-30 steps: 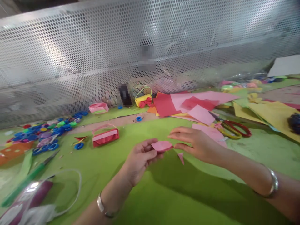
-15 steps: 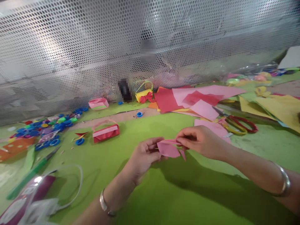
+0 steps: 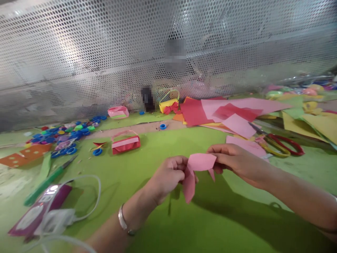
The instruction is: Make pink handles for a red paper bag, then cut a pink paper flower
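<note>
Between my hands, above the green table (image 3: pixel 163 228), is a piece of pink paper (image 3: pixel 201 162) with a creased, bent shape. My left hand (image 3: pixel 168 177) pinches its left side, where a pointed flap hangs down. The paper's right end is pinched in my right hand (image 3: pixel 234 161); a small pink point hangs below those fingers. Some fingertips are hidden behind the paper. A red paper handbag (image 3: pixel 126 144) with a pink band stands beyond my left hand. To the right of my right hand lie scissors (image 3: pixel 285 144) with red and yellow handles.
A perforated metal panel (image 3: pixel 110 52) rises along the back. Coloured paper sheets (image 3: pixel 192 112) lie at back right. A yellow paper handbag (image 3: pixel 169 106) and a pink one (image 3: pixel 118 112) stand by the panel. At left are bottle caps (image 3: pixel 71 150), a green-handled knife (image 3: pixel 48 182) and a white cable (image 3: pixel 98 196).
The pink paper has been turned and opened out, so its flap now hangs down on the left. Both hands still pinch it. The view has shifted slightly left.
</note>
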A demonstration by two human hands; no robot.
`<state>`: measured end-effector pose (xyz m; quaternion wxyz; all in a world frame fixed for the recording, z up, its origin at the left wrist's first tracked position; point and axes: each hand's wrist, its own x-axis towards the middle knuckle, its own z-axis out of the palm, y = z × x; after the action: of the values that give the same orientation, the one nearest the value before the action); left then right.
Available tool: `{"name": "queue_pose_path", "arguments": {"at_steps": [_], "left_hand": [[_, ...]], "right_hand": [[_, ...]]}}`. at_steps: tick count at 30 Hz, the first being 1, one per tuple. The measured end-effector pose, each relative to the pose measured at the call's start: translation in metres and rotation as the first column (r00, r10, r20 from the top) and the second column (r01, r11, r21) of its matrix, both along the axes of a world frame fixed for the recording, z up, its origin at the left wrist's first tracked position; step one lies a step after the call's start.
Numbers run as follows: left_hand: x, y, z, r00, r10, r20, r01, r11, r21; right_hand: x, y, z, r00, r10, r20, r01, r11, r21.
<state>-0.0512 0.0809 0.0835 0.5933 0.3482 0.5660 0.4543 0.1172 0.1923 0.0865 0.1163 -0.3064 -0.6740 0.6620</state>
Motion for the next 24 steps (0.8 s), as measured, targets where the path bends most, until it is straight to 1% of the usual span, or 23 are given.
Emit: {"name": "queue_pose_path", "arguments": {"at_steps": [2,5,8,12,15,19,24], "left_hand": [[0.0011,-0.0001,0.0010,1.000,-0.004,-0.013,0.004,1.000,0.013],[0.0030,-0.0003,0.0007,1.000,0.011,-0.025,-0.011,1.000,-0.003],[0.0042,-0.0003,0.0004,0.999,-0.001,-0.037,0.001,1.000,-0.009],[0.0045,0.0010,0.0023,0.993,0.058,-0.105,-0.064,0.997,-0.047],[0.0041,0.0019,0.0029,0.984,0.092,-0.152,-0.101,0.994,-0.049],[0.0044,0.0008,0.0022,0.989,0.080,-0.121,-0.088,0.994,-0.064],[0.0055,0.0008,0.0015,0.988,0.112,-0.102,-0.119,0.990,-0.069]], "right_hand": [[0.0005,-0.0003,0.0005,1.000,-0.001,-0.004,0.001,1.000,-0.027],[0.0002,-0.0014,0.0016,1.000,-0.011,0.005,0.011,0.997,-0.074],[-0.0008,-0.0019,0.0018,0.999,-0.041,0.017,0.042,0.998,-0.054],[-0.0025,-0.0021,0.0021,0.996,-0.085,0.002,0.085,0.995,-0.046],[-0.0034,-0.0033,0.0037,0.996,-0.086,-0.007,0.085,0.995,-0.052],[-0.0029,-0.0049,0.0061,0.998,-0.064,0.020,0.064,0.998,-0.004],[-0.0028,-0.0042,0.0082,0.990,-0.143,-0.019,0.143,0.990,-0.010]]}}
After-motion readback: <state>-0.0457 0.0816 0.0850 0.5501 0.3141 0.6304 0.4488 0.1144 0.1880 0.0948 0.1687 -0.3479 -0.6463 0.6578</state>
